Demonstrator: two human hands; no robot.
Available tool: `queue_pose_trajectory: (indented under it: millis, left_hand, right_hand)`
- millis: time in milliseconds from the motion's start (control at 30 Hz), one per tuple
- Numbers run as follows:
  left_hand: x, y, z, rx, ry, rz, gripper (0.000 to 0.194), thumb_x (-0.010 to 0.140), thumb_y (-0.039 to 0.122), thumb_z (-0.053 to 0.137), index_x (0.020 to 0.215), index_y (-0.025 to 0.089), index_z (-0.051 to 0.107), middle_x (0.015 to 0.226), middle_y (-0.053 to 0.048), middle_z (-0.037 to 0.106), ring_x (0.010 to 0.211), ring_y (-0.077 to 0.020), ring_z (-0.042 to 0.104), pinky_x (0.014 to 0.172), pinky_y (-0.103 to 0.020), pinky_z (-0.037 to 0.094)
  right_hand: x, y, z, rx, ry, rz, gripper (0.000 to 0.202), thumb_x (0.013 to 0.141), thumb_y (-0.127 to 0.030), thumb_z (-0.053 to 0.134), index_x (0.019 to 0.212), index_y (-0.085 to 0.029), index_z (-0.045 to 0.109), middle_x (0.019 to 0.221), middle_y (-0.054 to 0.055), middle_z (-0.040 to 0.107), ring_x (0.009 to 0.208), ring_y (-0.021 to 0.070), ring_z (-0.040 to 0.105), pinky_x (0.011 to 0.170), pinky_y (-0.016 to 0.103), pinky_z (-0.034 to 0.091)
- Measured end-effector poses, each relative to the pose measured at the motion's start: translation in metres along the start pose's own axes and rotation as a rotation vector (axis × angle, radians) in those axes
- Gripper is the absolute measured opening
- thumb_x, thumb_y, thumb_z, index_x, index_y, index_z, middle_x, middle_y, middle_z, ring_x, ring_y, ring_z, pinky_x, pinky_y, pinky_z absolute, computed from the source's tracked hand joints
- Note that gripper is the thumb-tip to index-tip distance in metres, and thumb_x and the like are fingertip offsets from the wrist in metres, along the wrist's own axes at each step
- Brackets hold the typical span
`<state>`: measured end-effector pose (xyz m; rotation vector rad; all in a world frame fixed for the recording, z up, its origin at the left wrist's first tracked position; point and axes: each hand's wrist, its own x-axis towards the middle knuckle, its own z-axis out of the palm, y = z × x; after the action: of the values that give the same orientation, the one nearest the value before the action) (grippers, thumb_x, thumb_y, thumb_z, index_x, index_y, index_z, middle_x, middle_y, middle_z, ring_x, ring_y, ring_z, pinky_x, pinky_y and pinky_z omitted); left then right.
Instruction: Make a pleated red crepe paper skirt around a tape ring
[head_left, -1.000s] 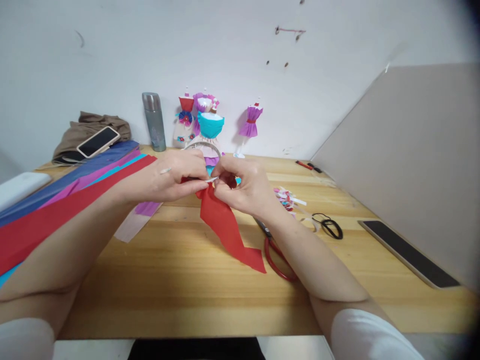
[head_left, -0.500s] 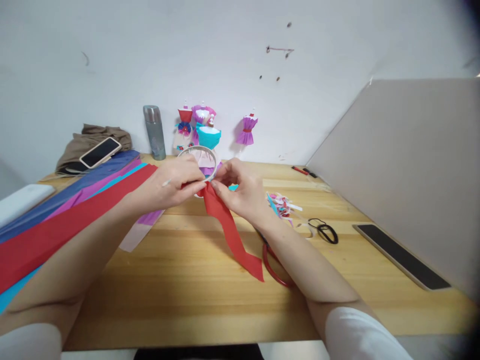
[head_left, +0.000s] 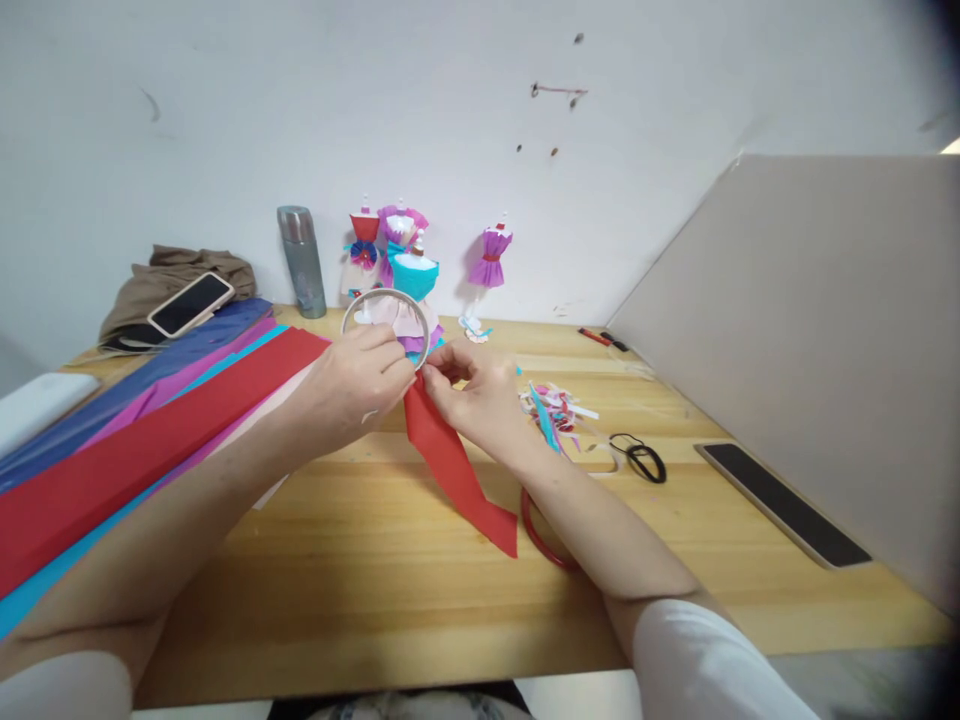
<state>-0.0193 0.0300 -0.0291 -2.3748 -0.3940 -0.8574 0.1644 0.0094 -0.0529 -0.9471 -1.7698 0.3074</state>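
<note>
My left hand [head_left: 356, 385] is closed, its fingers curled at the near side of a narrow pale ring [head_left: 425, 325] that looks like a roll of tape, standing on edge. A red crepe paper strip [head_left: 457, 470] hangs from between my hands, its loose end reaching down over the table. Thumb and forefinger of my right hand [head_left: 472, 395] pinch together at the strip's upper end, close by the ring. My fingers hide where strip and ring meet. Just behind stands a small dress form in a turquoise and pink paper dress [head_left: 415, 280].
Long red paper sheets [head_left: 165, 450] and other colours lie at left, beside a phone [head_left: 191, 303] on brown cloth. A bottle [head_left: 302, 262] and a purple-dressed form [head_left: 491, 258] stand by the wall. Right are paper scraps [head_left: 559, 410], a red handle [head_left: 536, 530], and a black hair tie [head_left: 646, 462].
My left hand has rolled over, its fingers curling in more, and the ring shows wider. My right hand still pinches by the strip's top. The whole view has shifted slightly.
</note>
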Motion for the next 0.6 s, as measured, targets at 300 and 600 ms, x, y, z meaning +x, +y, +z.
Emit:
queue_pose_trajectory:
  millis: [300, 600]
  left_hand:
    - [0.0008, 0.002, -0.0022, 0.007, -0.013, 0.014, 0.03, 0.097, 0.012, 0.047, 0.067, 0.017, 0.053, 0.07, -0.005, 0.06, 0.07, -0.0188, 0.051, 0.063, -0.032, 0.044]
    - [-0.0008, 0.0056, -0.0014, 0.086, -0.051, 0.033, 0.031, 0.095, 0.008, 0.048, 0.065, 0.016, 0.054, 0.068, -0.006, 0.059, 0.069, -0.0196, 0.05, 0.061, -0.032, 0.041]
  right_hand:
    - [0.0026, 0.0024, -0.0049, -0.001, -0.069, 0.017, 0.006, 0.074, -0.018, 0.053, 0.068, -0.019, 0.054, 0.061, -0.002, 0.056, 0.055, 0.0101, 0.049, 0.056, 0.024, 0.039]
    - [0.0032, -0.0027, -0.0048, -0.025, -0.077, 0.041, 0.007, 0.071, -0.018, 0.049, 0.064, -0.019, 0.05, 0.058, -0.002, 0.052, 0.055, 0.0099, 0.045, 0.056, 0.024, 0.036]
